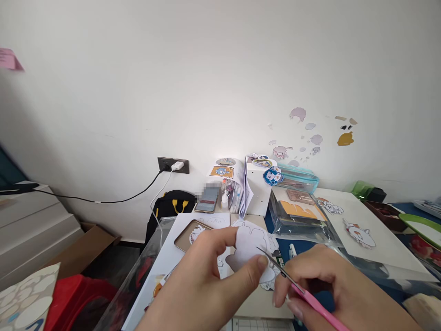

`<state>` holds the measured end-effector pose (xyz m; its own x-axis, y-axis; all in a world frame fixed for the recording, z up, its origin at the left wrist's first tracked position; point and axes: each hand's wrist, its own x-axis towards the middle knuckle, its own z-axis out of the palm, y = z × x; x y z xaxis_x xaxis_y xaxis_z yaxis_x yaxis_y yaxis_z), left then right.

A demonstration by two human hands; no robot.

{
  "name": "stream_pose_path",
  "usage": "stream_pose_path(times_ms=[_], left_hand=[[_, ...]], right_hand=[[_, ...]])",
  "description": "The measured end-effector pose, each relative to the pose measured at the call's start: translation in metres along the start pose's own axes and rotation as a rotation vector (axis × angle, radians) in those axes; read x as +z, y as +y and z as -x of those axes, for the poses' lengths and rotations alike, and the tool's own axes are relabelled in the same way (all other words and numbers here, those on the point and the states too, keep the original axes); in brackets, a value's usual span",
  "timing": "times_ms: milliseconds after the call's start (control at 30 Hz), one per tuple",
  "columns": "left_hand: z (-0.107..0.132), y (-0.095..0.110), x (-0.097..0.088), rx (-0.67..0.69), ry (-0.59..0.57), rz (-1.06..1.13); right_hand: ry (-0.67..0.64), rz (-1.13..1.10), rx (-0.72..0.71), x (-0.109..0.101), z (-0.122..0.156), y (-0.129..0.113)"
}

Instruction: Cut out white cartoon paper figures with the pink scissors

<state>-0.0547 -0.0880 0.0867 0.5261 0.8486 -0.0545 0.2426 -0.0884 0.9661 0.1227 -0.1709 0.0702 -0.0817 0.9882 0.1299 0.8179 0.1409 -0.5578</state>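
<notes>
White paper [248, 246], prob. light, flimsy, best edge-held: L hand [213, 276] pinches it rt of tan tray [183, 240], R hand [320, 276] curled round pink scissors [315, 302], blade gap unclear.

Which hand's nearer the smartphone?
Left. The left hand, pinching a white paper piece, is in front of the smartphone, not touching it; the right hand, holding pink-handled scissors, is farther away, off to the smartphone's right.
</notes>
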Motion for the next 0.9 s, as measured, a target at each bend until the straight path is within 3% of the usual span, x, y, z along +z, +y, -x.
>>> stream_pose_path(times_ms=[333, 433, 533, 567, 667, 733, 900], left_hand=[[0.004, 0.004, 0.005, -0.012, 0.107, 0.038], [0.002, 0.001, 0.003, -0.016, 0.075, 0.001], [-0.002, -0.003, 0.002, 0.002, -0.028, 0.001], [-0.003, -0.004, 0.003, 0.008, -0.038, 0.03], [-0.004, -0.005, 0.008, 0.01, 0.103, 0.211], [-0.006, -0.003, 0.011, 0.021, 0.136, 0.314], [-0.01, 0.004, 0.018, 0.127, -0.025, 0.53]], right_hand=[[0.006, 0.038, -0.024, 0.001, 0.002, 0.003], [0.018, 0.0, -0.02, -0.002, 0.001, 0.002], [0.021, -0.054, -0.004, -0.002, -0.002, 0.0], [0.027, -0.079, 0.009, -0.001, -0.004, -0.001], [0.129, -0.139, 0.007, 0.006, -0.008, -0.004], [0.207, -0.152, 0.026, 0.012, -0.01, -0.007], [0.312, -0.16, -0.016, 0.017, -0.012, -0.017]])
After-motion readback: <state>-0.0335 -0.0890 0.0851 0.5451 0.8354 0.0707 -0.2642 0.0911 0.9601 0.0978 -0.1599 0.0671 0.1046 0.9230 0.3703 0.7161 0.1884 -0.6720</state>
